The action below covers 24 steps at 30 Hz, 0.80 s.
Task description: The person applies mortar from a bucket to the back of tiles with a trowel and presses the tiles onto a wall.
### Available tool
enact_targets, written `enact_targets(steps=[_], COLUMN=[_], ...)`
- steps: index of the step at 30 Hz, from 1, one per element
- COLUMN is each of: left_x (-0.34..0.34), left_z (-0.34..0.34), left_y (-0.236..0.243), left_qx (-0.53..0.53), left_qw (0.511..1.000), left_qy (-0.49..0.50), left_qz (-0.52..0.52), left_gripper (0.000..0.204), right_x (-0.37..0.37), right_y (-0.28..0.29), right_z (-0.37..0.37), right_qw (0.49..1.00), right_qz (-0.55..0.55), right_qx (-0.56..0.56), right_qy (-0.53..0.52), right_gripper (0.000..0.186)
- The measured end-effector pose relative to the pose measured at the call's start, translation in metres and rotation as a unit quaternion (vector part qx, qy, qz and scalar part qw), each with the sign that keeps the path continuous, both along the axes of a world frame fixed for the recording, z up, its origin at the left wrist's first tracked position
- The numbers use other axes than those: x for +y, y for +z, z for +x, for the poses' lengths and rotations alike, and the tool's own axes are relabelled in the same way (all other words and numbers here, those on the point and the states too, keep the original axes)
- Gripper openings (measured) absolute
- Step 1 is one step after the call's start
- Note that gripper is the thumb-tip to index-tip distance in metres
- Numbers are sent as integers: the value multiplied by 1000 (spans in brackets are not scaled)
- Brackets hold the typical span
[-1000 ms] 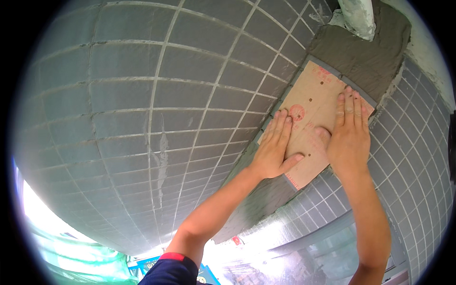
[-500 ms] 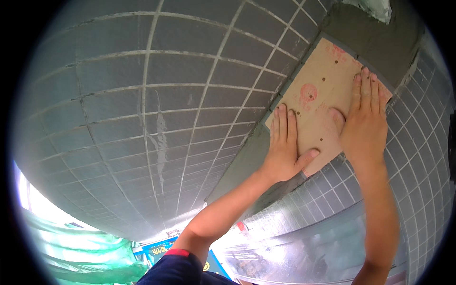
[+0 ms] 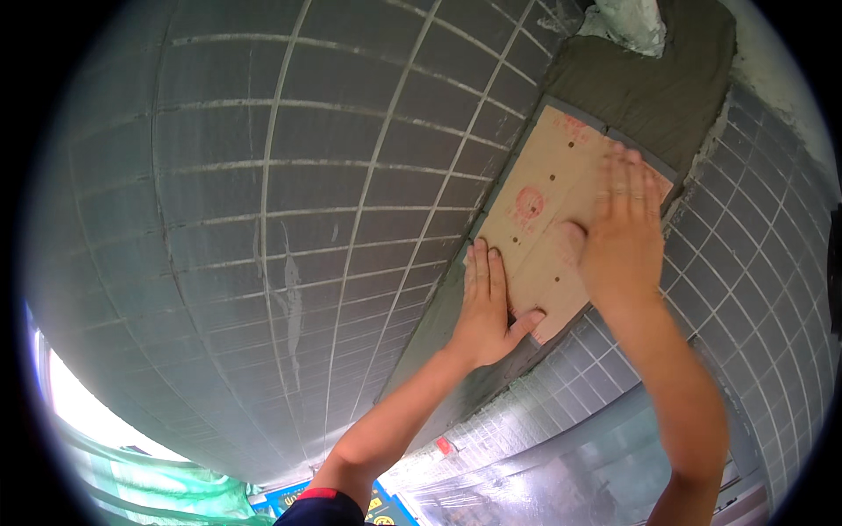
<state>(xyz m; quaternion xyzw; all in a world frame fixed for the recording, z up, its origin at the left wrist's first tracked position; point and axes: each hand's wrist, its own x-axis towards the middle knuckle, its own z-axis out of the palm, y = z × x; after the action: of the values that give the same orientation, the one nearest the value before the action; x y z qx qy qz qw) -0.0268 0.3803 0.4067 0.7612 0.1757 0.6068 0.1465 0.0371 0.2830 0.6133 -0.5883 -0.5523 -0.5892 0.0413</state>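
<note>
A paper-faced sheet of grey tiles lies against the wet mortar of a narrow strip between two tiled walls. Its brown paper carries red stamps and several small holes; dark tile edges show along its rim. My left hand rests on the sheet's lower left edge, fingers stretched out and thumb apart. My right hand lies flat on the right part of the paper, fingers extended upward and thumb out to the left. Neither hand grips anything.
Grey tiled walls stand at left and right. A pale, mortar-smeared pipe sticks out above the sheet. Below are a window, green netting and a blue board.
The view has shifted, so sheet and hands appear lower and further left. Both hands stay on the paper, and the right fingers lie closer together.
</note>
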Motion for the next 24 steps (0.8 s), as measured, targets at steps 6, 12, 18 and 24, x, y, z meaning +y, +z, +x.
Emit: enact_targets(steps=[6,12,18,24], left_x=[-5,-6,-5,-6], left_z=[1,1,0,-4], left_y=[3,3,2,3], left_qx=[42,33,12,20], left_qw=[999,999,999,999], left_qy=[7,5,-3,4], left_qz=[-22,-25,-31,-37], left_gripper=[111,112,112,114], right_x=[45,58,63,62], right_y=[-28,15,35,43], right_z=[-13,4,9,9], right_qw=[983,981,985,987], right_qz=[-149,-115,-108,-102], right_qx=[-79,-133,-128,-124], right_qy=[-77,-82,-53,-25], right_gripper=[74,72,71,73])
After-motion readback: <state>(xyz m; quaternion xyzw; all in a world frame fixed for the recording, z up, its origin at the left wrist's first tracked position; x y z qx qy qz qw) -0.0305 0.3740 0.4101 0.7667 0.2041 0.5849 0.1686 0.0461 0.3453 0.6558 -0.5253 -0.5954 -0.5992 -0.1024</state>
